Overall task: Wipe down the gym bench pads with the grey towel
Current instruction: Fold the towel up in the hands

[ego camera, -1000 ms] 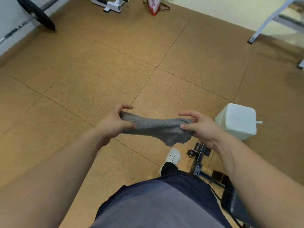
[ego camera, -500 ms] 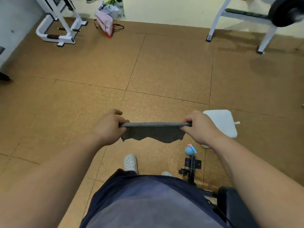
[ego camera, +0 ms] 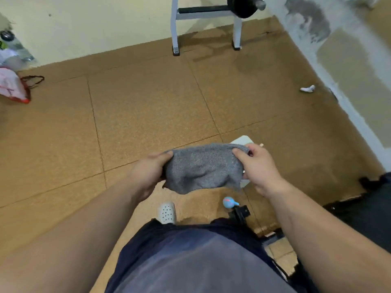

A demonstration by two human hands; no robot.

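Grey towel hangs in front of the person's waist, stretched between both hands above the cork-brown floor. The left hand grips its left edge, with the thumb on top at the upper corner and the other fingers curled underneath. The right hand pinches the upper right corner between the thumb and bent fingers. The cloth sags below the hands in a loose, bunched sheet and touches nothing else.

Behind the towel's right corner a white box sits on the floor, mostly hidden. Lower down, a small blue ball lies just beside a black metal bracket. A white perforated shoe shows near the person's dark shorts.

A white rack with a black weight plate stands by the far wall. A red-and-white bag lies at the left edge, and a small white scrap lies near the right wall. A dark mat fills the right edge.
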